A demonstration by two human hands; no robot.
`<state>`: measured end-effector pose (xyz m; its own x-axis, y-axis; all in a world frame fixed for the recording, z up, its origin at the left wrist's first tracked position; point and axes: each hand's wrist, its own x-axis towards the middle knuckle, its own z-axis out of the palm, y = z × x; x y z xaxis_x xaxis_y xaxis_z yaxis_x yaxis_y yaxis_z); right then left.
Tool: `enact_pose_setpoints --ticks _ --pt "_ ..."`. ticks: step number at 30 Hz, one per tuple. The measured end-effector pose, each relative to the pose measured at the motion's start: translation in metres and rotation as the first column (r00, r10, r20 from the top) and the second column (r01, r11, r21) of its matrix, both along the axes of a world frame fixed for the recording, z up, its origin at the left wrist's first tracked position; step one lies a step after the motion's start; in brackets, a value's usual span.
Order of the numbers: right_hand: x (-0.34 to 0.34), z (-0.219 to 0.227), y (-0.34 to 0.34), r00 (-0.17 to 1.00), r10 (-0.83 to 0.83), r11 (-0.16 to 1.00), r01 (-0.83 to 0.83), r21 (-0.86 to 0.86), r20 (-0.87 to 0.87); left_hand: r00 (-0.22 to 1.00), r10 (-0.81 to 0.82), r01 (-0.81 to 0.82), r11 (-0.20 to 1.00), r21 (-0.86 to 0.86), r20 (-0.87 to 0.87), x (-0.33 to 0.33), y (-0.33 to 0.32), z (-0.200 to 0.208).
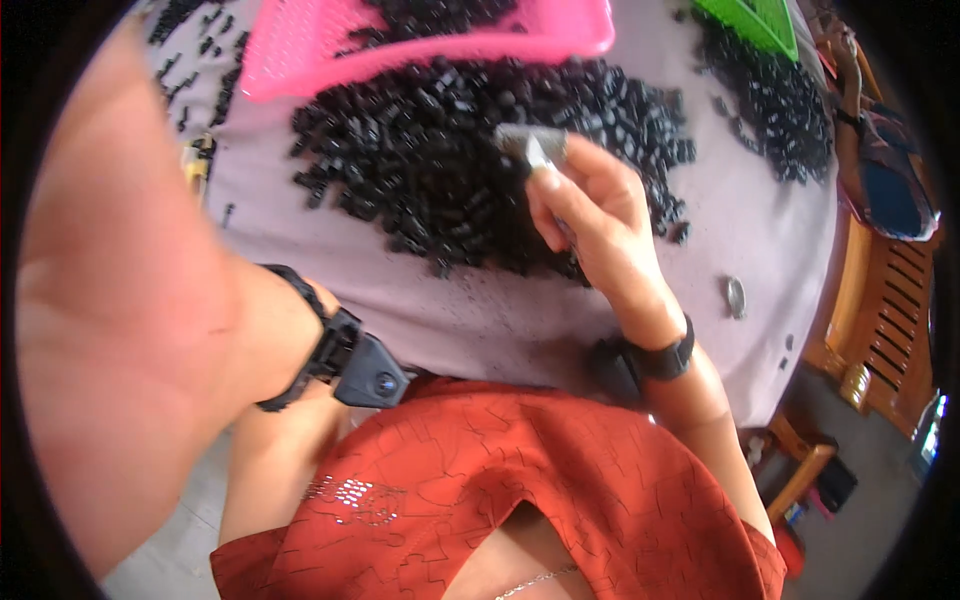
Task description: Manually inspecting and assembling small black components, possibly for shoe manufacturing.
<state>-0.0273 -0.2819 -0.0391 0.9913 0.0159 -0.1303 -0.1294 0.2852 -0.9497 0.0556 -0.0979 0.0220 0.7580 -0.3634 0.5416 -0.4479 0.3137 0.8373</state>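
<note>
My right hand [600, 215] is closed on a small silver metal tool [532, 138], which looks like a nail clipper. It is held between thumb and fingers over a wide heap of small shiny black pieces [430, 170] on the cloth. Whether a black piece is also in the grip cannot be made out. My left hand [130, 240] is raised very near the camera at the left. It is large and blurred, and its fingers are mostly cut off or hidden.
A pink basket [520, 46] holding black pieces stands behind the heap. At the far right, a green basket [765, 30] is beside another black heap [775, 105]. A small silver metal object [736, 297] lies on the pale cloth [480, 320]. A wooden chair [885, 310] stands right, near another person's arm [850, 85].
</note>
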Motion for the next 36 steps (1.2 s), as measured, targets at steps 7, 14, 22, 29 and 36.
enact_pose_setpoints --ticks 7,14,22,29,36 --pt "-0.005 0.010 -0.004 0.985 -0.159 0.986 0.155 0.061 0.066 0.983 0.030 -0.042 0.997 0.064 0.182 0.017 -0.021 0.040" --pt "-0.001 0.008 -0.006 0.941 -0.321 0.947 0.315 0.067 0.109 0.987 0.117 -0.163 0.770 0.617 0.114 0.025 -0.023 -0.017" --pt "-0.003 0.005 -0.007 0.961 -0.266 0.962 0.258 0.093 0.075 0.895 -0.004 -0.378 0.525 0.763 0.447 0.027 -0.043 -0.045" --pt "-0.002 0.007 -0.007 0.976 -0.207 0.978 0.204 0.049 0.064 0.936 0.044 -0.313 0.554 0.771 0.349 0.031 -0.043 -0.051" --pt "-0.003 0.008 -0.007 0.971 -0.227 0.973 0.223 0.061 0.075 0.881 -0.152 0.293 0.918 0.266 -0.449 0.021 -0.033 -0.033"
